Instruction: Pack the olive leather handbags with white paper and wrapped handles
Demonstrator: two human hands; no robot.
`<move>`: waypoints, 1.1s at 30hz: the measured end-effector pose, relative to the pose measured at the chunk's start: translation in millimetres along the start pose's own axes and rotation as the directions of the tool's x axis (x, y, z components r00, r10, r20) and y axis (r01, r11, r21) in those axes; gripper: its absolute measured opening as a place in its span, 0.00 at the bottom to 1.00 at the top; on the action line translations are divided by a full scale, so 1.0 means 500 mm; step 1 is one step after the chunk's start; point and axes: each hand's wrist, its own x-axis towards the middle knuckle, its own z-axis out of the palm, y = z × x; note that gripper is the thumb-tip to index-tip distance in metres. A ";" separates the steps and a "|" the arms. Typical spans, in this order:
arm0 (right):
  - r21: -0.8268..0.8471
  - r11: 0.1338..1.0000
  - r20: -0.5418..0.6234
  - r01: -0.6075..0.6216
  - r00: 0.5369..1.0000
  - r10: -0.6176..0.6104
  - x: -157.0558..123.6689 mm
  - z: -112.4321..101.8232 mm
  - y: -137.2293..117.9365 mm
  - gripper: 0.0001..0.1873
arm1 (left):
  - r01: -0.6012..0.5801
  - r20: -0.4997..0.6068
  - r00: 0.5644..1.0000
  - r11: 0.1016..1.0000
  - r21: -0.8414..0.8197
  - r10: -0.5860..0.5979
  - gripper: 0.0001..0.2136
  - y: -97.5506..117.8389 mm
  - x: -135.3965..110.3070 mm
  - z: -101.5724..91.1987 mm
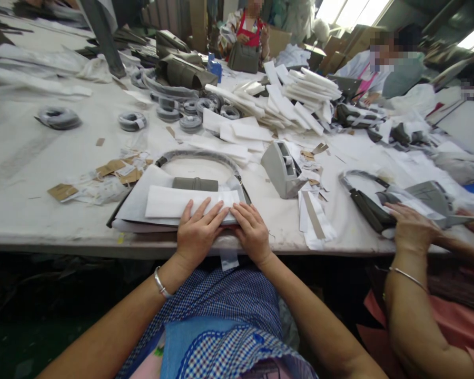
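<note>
In front of me at the table's edge lies a handbag (128,213) covered with white sheeting, its wrapped handle (205,153) arching away from me. A white foam strip (166,202) rests across the bag, and a grey-green flap or strap piece (195,183) shows just behind it. My left hand (199,229) lies flat on the front of the strip, fingers stretched out. Beside it my right hand (253,226) presses on the strip's right end, fingers extended and fingertips close to the left ones. A piece of clear tape or plastic (229,259) hangs below the table edge between my wrists.
A grey tape dispenser (282,171) stands right of the bag; paper tags (114,171) lie left. Foam sheets (300,100) and coiled wrapped handles (189,123) are heaped behind. At right, a co-worker's hand (413,223) touches another bag (369,210). More people work across the table.
</note>
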 end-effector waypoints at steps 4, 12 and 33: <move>0.037 0.999 0.061 0.014 0.998 -0.016 -0.018 -0.032 -0.006 0.30 | -0.009 0.024 1.000 1.000 0.014 0.008 0.20 -0.002 -0.001 -0.006; 0.071 0.989 0.252 0.132 0.957 -0.145 -0.154 -0.063 -0.040 0.32 | 0.018 0.035 0.999 1.000 -0.019 -0.017 0.20 -0.004 -0.001 0.000; 0.282 0.958 0.036 -0.042 0.999 0.033 -0.119 -0.075 -0.113 0.20 | -0.071 0.003 0.997 0.995 0.074 0.071 0.20 -0.003 -0.011 -0.003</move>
